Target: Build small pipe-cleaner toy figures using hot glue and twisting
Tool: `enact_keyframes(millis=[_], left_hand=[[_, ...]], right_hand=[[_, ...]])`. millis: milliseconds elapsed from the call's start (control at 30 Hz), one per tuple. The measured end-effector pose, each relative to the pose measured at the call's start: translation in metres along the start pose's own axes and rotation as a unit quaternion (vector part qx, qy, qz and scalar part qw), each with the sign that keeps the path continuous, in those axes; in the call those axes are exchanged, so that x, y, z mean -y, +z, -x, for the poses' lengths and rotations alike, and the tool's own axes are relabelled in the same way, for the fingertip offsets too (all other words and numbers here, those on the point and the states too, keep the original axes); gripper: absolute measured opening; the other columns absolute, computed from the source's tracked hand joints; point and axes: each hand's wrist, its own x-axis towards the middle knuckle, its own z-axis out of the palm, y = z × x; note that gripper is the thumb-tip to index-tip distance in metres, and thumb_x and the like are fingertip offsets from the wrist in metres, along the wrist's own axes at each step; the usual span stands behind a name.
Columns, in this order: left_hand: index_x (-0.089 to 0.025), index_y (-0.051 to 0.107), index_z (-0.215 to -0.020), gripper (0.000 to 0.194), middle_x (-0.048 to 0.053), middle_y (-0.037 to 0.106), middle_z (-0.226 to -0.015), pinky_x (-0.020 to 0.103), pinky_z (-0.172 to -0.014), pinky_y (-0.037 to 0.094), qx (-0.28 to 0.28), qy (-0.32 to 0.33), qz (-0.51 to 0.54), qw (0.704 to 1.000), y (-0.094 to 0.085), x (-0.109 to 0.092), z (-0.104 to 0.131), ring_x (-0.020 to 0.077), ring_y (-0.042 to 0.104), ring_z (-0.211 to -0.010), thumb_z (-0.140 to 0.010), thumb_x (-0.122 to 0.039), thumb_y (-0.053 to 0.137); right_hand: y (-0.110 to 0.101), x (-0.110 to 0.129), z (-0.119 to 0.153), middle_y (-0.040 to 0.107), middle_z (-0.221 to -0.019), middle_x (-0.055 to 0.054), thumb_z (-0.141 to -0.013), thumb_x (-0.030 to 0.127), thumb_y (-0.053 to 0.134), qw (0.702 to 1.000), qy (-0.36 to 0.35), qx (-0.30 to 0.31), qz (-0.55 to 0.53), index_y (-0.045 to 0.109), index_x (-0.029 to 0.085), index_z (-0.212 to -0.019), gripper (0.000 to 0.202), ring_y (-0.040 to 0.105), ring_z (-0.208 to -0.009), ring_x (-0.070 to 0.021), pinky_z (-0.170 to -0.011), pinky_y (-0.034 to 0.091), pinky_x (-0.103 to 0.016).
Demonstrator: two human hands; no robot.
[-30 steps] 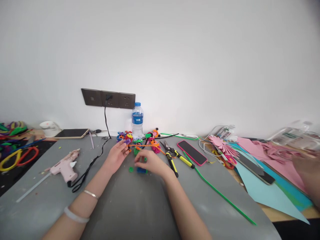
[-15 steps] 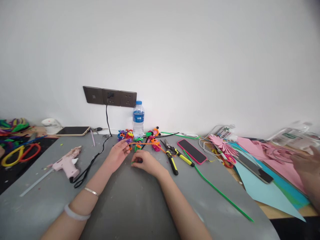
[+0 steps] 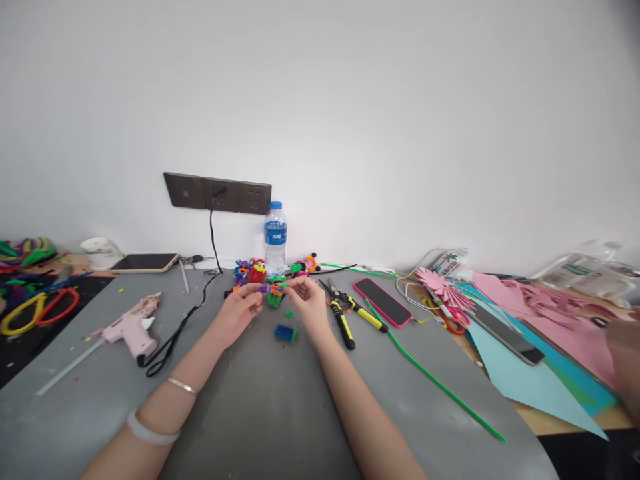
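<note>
My left hand point(image 3: 241, 310) is closed in a pinch on a small purple fuzzy piece point(image 3: 263, 289), apparently pipe cleaner. My right hand point(image 3: 309, 303) faces it, thumb and finger pinching a small green piece point(image 3: 283, 285). The fingertips of both hands are close together above the table. Behind and below them are colourful pipe-cleaner figures, one of them red and yellow point(image 3: 257, 270) and one green point(image 3: 274, 299), partly hidden. A blue roll with a green end point(image 3: 285, 333) lies on the table below my right hand, with a green scrap point(image 3: 289, 314) above it.
Yellow-and-black pliers point(image 3: 345, 313), a pink-cased phone point(image 3: 383, 302) and a long green pipe cleaner point(image 3: 440, 377) lie to the right. A water bottle point(image 3: 275, 240) stands by the wall. A pink glue gun point(image 3: 133, 330) is at left. Another person's hand point(image 3: 625, 357) shows at far right.
My right hand has lifted off the table and moved right with the small green piece, uncovering the blue roll. The orange strand stretching right from my left hand no longer shows clearly.
</note>
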Motion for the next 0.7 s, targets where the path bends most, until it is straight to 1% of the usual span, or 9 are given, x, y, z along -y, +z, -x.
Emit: enact_keyframes(millis=[133,300,400,533,700], left_hand=[[-0.015,0.071,-0.082,0.030,0.000,0.063,-0.066,0.018,-0.056,0.043,0.008,0.017,-0.045,0.999,0.000,0.003,0.001,0.0071,0.052,-0.057,-0.057,-0.023,0.086],[-0.017,0.069,-0.081,0.027,-0.004,0.058,-0.063,0.018,-0.055,0.040,0.015,0.039,-0.077,0.996,0.000,0.005,0.002,0.0070,0.050,-0.056,-0.060,-0.023,0.085],[-0.018,0.069,-0.081,0.027,-0.004,0.057,-0.062,0.019,-0.055,0.038,0.013,0.042,-0.088,0.995,0.000,0.005,0.002,0.0069,0.048,-0.055,-0.061,-0.024,0.084],[-0.018,0.068,-0.082,0.028,-0.005,0.056,-0.062,0.019,-0.055,0.037,0.012,0.042,-0.099,0.994,0.001,0.004,0.001,0.0066,0.047,-0.055,-0.061,-0.027,0.084],[-0.018,0.068,-0.082,0.029,-0.005,0.056,-0.061,0.019,-0.055,0.036,0.009,0.042,-0.102,0.994,0.002,0.003,0.002,0.0063,0.046,-0.055,-0.060,-0.028,0.084]], right_hand=[[0.002,0.005,0.004,0.066,-0.086,-0.004,-0.079,0.023,0.063,0.997,-0.062,-0.002,0.039,0.063,0.018,-0.081,0.005,0.063,-0.083,-0.0165,-0.075,0.050,-0.029],[0.004,0.009,0.005,0.066,-0.088,-0.006,-0.080,0.019,0.062,0.989,-0.118,-0.005,0.085,0.063,0.018,-0.079,0.002,0.063,-0.086,-0.0186,-0.073,0.051,-0.030],[0.005,0.011,0.006,0.067,-0.085,-0.006,-0.081,0.020,0.061,0.987,-0.125,0.004,0.098,0.062,0.018,-0.076,0.005,0.064,-0.084,-0.0190,-0.071,0.052,-0.030],[0.006,0.013,0.008,0.068,-0.083,-0.006,-0.082,0.021,0.060,0.984,-0.127,0.015,0.124,0.064,0.018,-0.078,0.006,0.064,-0.081,-0.0185,-0.069,0.051,-0.029],[0.005,0.014,0.009,0.069,-0.082,-0.006,-0.082,0.021,0.060,0.981,-0.134,0.011,0.141,0.066,0.018,-0.079,0.007,0.064,-0.079,-0.0188,-0.068,0.051,-0.030]])
